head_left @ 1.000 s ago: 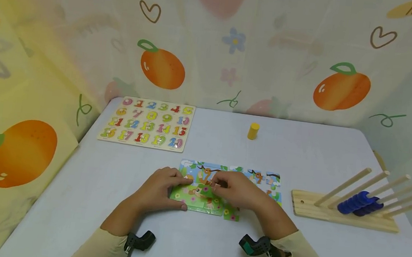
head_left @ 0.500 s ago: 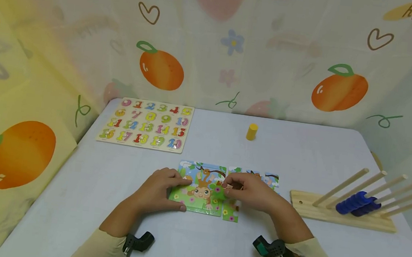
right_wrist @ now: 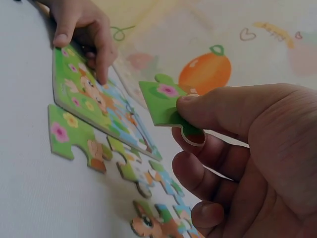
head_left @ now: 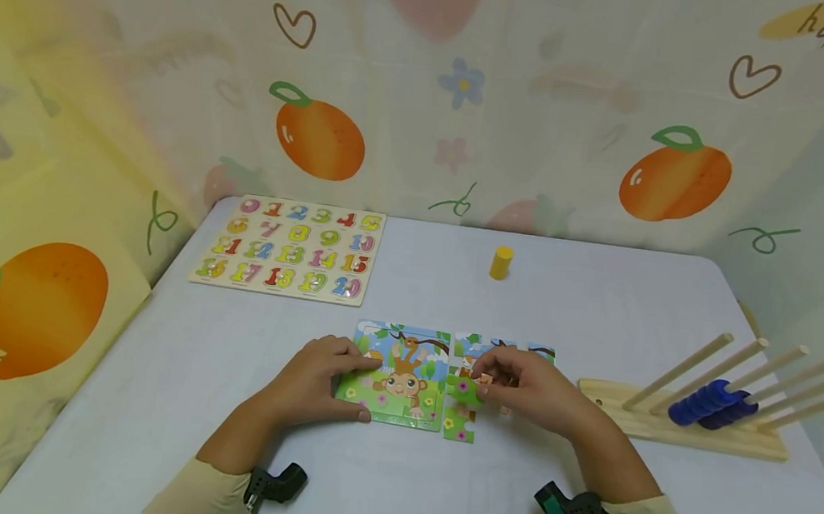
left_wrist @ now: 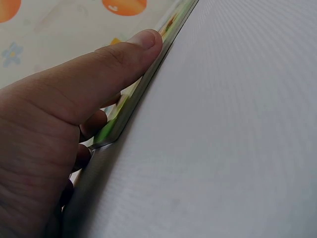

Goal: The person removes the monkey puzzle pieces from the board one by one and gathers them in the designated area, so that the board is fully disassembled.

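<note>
A jigsaw board (head_left: 395,419) with a monkey picture lies on the table in the head view. My left hand (head_left: 316,377) holds its left side, index finger over the picture and thumb (left_wrist: 143,42) along the near edge. To the board's right, my right hand (head_left: 529,391) pinches a green jigsaw piece (right_wrist: 161,106) with a pink flower, between thumb and index finger. That piece is raised above several loose jigsaw pieces (head_left: 458,425), some of them hidden beneath the right hand. In the right wrist view, the loose pieces (right_wrist: 64,131) lie beside the board.
A number board (head_left: 288,244) is at the back left. One yellow cylinder (head_left: 501,263) stands at the back middle. On the right sits a wooden base (head_left: 607,407) with slanting rods and blue rings (head_left: 705,405). A printed cloth hangs behind the table.
My right hand has moved right, off the board and over the loose pieces, still pinching the green piece. More of the monkey picture shows now. My left hand stays on the board.
</note>
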`<state>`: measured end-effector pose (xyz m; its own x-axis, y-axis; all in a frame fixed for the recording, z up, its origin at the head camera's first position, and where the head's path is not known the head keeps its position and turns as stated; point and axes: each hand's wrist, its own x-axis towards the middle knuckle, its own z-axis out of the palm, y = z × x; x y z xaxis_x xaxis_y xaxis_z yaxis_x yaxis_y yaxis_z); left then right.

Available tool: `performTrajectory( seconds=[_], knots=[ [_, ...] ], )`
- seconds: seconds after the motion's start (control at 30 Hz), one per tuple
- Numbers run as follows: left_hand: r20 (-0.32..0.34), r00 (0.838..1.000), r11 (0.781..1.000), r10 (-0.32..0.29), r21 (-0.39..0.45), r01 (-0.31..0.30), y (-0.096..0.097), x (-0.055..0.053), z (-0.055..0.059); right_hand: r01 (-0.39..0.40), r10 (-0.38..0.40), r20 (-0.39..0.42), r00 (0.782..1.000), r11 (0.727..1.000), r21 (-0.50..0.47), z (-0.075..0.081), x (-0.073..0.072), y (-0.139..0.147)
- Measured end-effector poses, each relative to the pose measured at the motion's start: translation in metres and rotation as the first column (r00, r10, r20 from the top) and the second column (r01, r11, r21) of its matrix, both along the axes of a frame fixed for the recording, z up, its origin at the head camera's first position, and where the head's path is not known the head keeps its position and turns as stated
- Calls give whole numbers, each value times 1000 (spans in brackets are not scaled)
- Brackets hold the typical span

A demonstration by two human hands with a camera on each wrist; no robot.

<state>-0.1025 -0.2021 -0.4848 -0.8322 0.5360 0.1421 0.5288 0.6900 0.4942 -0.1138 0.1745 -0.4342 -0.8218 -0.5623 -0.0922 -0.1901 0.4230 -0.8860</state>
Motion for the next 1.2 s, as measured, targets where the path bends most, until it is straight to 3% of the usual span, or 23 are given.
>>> performTrajectory(
  seconds=[0.3, 0.57, 0.8, 1.2],
  knots=[
    [-8, 1000, 1000, -3, -7, 3, 0, 0, -2, 47, -40, -86, 996, 996, 76, -11, 19, 21],
    [-9, 1000, 1000, -4, -11, 4, 0, -1, -1, 62, -50, -141, 989, 995, 83, -27, 39, 36],
    [-4, 1000, 1000, -2, -2, 2, 0, 0, -2, 96, -80, -161, 984, 990, 98, -34, 46, 38],
    [-4, 1000, 1000, 1, -9, -1, 0, 0, -1, 163, -146, -262, 954, 986, 45, -43, 51, 34]
  ],
)
